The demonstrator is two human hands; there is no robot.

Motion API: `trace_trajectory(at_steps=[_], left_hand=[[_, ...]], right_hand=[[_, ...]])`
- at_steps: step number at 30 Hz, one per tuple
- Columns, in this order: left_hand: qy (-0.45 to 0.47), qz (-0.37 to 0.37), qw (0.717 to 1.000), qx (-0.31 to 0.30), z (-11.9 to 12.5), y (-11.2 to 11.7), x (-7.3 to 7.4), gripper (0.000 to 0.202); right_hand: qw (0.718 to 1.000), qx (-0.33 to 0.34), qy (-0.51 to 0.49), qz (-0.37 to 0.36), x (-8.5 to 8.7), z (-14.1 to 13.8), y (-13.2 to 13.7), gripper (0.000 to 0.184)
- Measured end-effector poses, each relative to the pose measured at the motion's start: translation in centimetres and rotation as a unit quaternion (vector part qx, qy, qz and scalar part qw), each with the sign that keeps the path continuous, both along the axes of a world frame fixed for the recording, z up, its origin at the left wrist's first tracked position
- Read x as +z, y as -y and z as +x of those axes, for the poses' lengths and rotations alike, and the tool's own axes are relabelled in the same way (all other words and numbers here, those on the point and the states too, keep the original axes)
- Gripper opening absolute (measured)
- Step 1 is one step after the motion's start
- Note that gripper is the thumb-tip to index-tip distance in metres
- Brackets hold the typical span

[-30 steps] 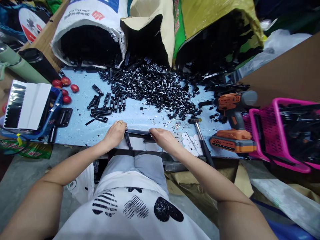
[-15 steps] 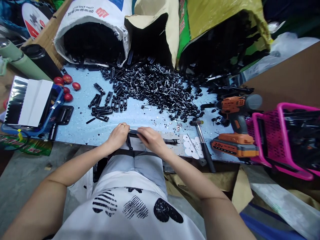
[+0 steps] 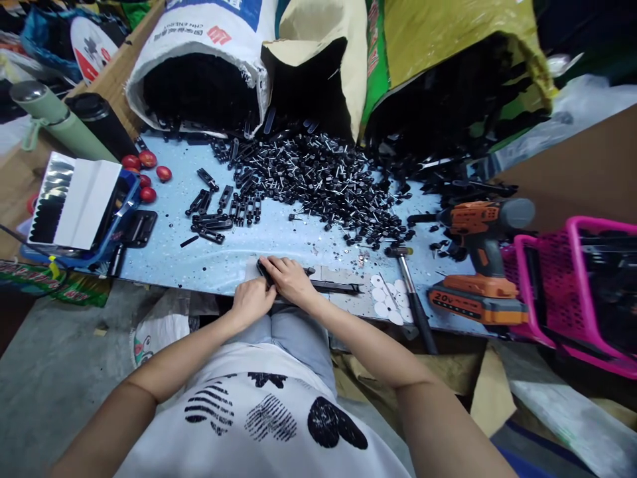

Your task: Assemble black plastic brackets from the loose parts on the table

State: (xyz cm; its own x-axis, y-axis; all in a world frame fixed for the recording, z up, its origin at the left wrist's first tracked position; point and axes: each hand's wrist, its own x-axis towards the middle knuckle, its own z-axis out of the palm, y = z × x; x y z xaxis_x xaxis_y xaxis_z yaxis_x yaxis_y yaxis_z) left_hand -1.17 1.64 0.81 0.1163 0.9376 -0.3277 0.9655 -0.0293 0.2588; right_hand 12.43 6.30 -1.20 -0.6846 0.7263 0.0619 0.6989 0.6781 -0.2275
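A long black metal bar [image 3: 333,286] lies along the near edge of the pale blue table [image 3: 279,236]. My right hand [image 3: 288,277] is closed over its left end, fingers curled on the black piece there. My left hand [image 3: 253,300] sits just below and left of it at the table's edge, fingers bent and pinched against the same end of the bar. A big heap of small black parts with metal pins [image 3: 323,179] covers the table's middle, and several black clips [image 3: 219,209] lie to its left.
An orange cordless drill [image 3: 478,259] and a hammer [image 3: 411,289] lie at the right, beside white discs [image 3: 385,295]. Pink baskets [image 3: 572,285] stand far right. Open sacks [image 3: 209,66] of black parts line the back. A blue box [image 3: 79,212], red fruits [image 3: 146,169] and flasks [image 3: 60,123] sit left.
My right hand slid left along the bar to its left end, uncovering the bar's right part. My left hand dropped down toward the table's edge, close under the right hand.
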Motion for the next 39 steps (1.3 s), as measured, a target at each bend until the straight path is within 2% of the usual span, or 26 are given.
trace_trajectory(at_steps=[2,4,7,8,10,12,14,16,19,22,26,31,33,35,37,39], left_hand=[[0.028,0.024,0.998,-0.047,-0.7,0.1,0.1,0.031],[0.055,0.094,0.988,-0.11,-1.6,-0.2,-0.1,0.031],[0.105,0.211,0.938,-0.253,-2.2,-1.6,-0.6,0.029],[0.116,0.227,0.919,-0.301,-2.0,-2.2,-0.7,0.03],[0.116,0.222,0.899,-0.359,-0.9,-3.3,-1.0,0.036],[0.098,0.195,0.906,-0.362,0.6,-4.1,-1.2,0.045],[0.083,0.167,0.922,-0.339,2.0,-4.7,-1.3,0.055],[0.078,0.148,0.931,-0.325,2.9,-4.9,-1.6,0.055],[0.073,0.143,0.941,-0.297,3.4,-4.9,-1.9,0.048],[0.06,0.156,0.955,-0.246,3.6,-4.6,-1.9,0.045],[0.056,0.164,0.948,-0.268,3.7,-3.8,-1.3,0.048],[-0.004,0.206,0.935,-0.289,2.5,-3.6,-0.9,0.044],[0.005,0.232,0.925,-0.302,1.3,-4.1,-0.7,0.039],[0.054,0.271,0.906,-0.321,0.1,-4.5,-0.3,0.043],[0.139,0.312,0.88,-0.33,-0.9,-4.0,0.8,0.049],[0.264,0.32,0.843,-0.341,-1.1,-2.5,2.6,0.05]], right_hand=[[1.0,0.018,-0.023,0.011,0.1,0.9,0.5,0.05],[0.997,0.021,-0.068,0.038,0.0,3.0,1.4,0.048],[0.987,-0.073,-0.112,0.094,-0.6,7.4,2.7,0.048],[0.984,-0.102,-0.109,0.1,-0.9,8.7,2.9,0.049],[0.987,-0.111,-0.08,0.087,-1.6,10.7,3.1,0.048],[0.993,-0.084,-0.046,0.064,-2.3,11.6,2.8,0.047],[0.996,-0.06,-0.026,0.055,-2.8,11.9,2.1,0.048],[0.998,-0.029,-0.019,0.044,-3.0,12.0,1.5,0.048],[1.0,0.005,0.0,0.021,-2.8,12.2,0.7,0.048],[0.999,-0.007,0.035,0.02,-2.2,12.3,0.1,0.049],[0.996,0.038,0.075,0.031,-1.5,12.7,-1.0,0.051],[0.988,-0.053,0.09,0.114,-0.9,13.4,-1.4,0.061],[0.987,-0.032,0.053,0.146,0.0,13.2,-0.9,0.062],[0.985,0.028,-0.006,0.168,1.8,12.6,0.1,0.061],[0.98,0.092,-0.074,0.159,4.2,11.7,1.3,0.06],[0.972,0.146,-0.15,0.108,6.7,10.5,2.8,0.059]])
